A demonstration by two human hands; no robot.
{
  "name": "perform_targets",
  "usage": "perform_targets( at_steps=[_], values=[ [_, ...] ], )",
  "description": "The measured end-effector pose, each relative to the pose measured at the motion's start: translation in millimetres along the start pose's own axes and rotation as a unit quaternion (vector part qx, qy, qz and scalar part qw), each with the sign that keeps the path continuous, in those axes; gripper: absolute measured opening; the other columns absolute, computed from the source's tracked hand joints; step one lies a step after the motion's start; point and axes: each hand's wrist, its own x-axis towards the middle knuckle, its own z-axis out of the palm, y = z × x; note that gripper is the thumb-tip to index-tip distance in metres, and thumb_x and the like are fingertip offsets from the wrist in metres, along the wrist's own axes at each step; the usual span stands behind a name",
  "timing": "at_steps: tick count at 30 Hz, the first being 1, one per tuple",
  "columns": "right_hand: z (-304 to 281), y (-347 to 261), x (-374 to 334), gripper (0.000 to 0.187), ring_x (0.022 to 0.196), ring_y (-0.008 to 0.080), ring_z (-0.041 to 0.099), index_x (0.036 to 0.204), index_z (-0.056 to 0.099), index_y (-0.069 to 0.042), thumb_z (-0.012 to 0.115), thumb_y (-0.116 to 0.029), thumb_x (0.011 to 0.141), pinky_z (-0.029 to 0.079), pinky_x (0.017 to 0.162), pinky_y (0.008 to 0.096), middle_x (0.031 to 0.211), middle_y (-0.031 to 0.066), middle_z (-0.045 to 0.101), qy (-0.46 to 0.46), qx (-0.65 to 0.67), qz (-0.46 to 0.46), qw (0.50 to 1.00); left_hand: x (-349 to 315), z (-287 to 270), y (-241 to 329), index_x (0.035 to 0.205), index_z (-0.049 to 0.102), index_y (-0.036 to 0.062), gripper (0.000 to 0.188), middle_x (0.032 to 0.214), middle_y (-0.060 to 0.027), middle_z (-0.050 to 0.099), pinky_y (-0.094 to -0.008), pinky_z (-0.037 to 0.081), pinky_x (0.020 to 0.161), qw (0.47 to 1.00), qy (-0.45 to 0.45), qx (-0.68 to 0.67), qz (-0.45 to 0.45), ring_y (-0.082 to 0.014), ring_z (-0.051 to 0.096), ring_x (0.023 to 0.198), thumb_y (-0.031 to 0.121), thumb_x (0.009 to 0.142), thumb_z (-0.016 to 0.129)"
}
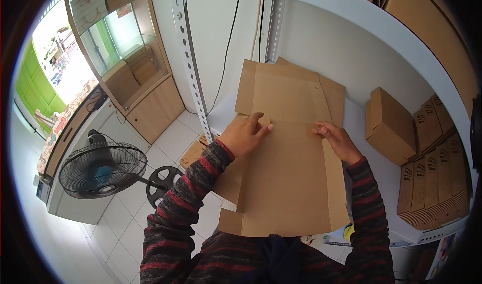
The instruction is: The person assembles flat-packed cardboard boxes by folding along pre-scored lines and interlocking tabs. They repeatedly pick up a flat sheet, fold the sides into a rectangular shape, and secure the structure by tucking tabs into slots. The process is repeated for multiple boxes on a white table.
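matt cardboard sheet (288,178), smooth metal shelf frame (190,80), cloth sleeves (173,223), glossy fan blades (104,174)

A pale shelf (357,123) in a metal rack carries a flat cardboard sheet (333,97), partly covered by an unfolded carton (286,178). To their right on the same shelf stand a closed brown box (394,123) and, just beside it, packed rows of brown cartons (433,178) with dark printed marks. Below, a fan (103,171) stands on the white tiled floor (120,251).

The cardboard sheet (286,178) is plain brown, the sleeves (175,211) dark grey with red stripes.
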Motion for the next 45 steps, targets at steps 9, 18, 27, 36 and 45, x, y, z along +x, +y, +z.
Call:
perform_targets(
  at_steps=[9, 18, 27, 36, 45],
  values=[
    [-46.4, 62.5, 62.3, 0.04, 0.082, 0.0196, 0.066, 0.108, 0.062, 0.005, 0.066, -0.029, 0.088, 0.052, 0.075, 0.0319, 0.091, 0.0117, 0.07, 0.2, -0.006, 0.111, 0.973, 32.0, -5.6, -72.0, 0.132, 0.043, -0.0087, 0.055, 0.117, -0.025, 0.062, -0.039, 0.051, 0.085, 0.982, 0.189, -0.021, -0.018, -0.0357, 0.066, 0.096, 0.03, 0.095, 0.056],
    [-34.2, 85.9, 97.1, 0.034, 0.075, 0.0159, 0.065, 0.106, 0.067, 0.004, 0.073, -0.02, 0.083, 0.052, 0.07, 0.0298, 0.09, 0.0081, 0.07, 0.161, 0.156, 0.113, 0.968, 70.5, -26.5, -64.4, 0.138, 0.041, -0.005, 0.056, 0.12, -0.0203, 0.062, -0.0344, 0.045, 0.097, 0.986, 0.01, -0.157, -0.055, -0.0242, 0.059, 0.114, 0.03, 0.097, 0.055],
    [1.9, 35.9, 98.9, 0.05, 0.094, 0.0289, 0.067, 0.113, 0.067, 0.0, 0.069, -0.041, 0.084, 0.051, 0.083, 0.0365, 0.096, 0.0178, 0.071, 0.09, -0.122, 0.003, 0.988, 93.0, 10.1, -2.5, 0.116, 0.056, -0.0007, 0.053, 0.106, -0.0224, 0.066, -0.0435, 0.046, 0.093, 0.979, -0.089, 0.177, -0.053, -0.0358, 0.063, 0.103, 0.047, 0.095, 0.048],
    [7.7, 19.1, 93.9, 0.061, 0.1, 0.0368, 0.064, 0.116, 0.062, 0.001, 0.075, -0.039, 0.072, 0.051, 0.088, 0.0428, 0.103, 0.0217, 0.068, 0.144, -0.234, 0.018, 0.961, 87.5, 8.2, -27.1, 0.13, 0.048, -0.0006, 0.062, 0.116, -0.0219, 0.063, -0.0441, 0.046, 0.094, 0.994, -0.023, 0.107, 0.005, -0.0348, 0.066, 0.097, 0.046, 0.091, 0.057],
    [-11.5, 71.5, 105.9, 0.047, 0.099, 0.033, 0.066, 0.121, 0.055, 0.005, 0.065, -0.007, 0.077, 0.051, 0.086, 0.0396, 0.106, 0.0216, 0.067, 0.239, -0.065, 0.071, 0.966, -70.7, -41.1, 3.5, 0.095, 0.062, -0.003, 0.046, 0.082, -0.0158, 0.067, -0.0364, 0.051, 0.065, 0.983, 0.048, 0.066, -0.166, -0.0268, 0.067, 0.075, 0.041, 0.084, 0.071]
  ],
)
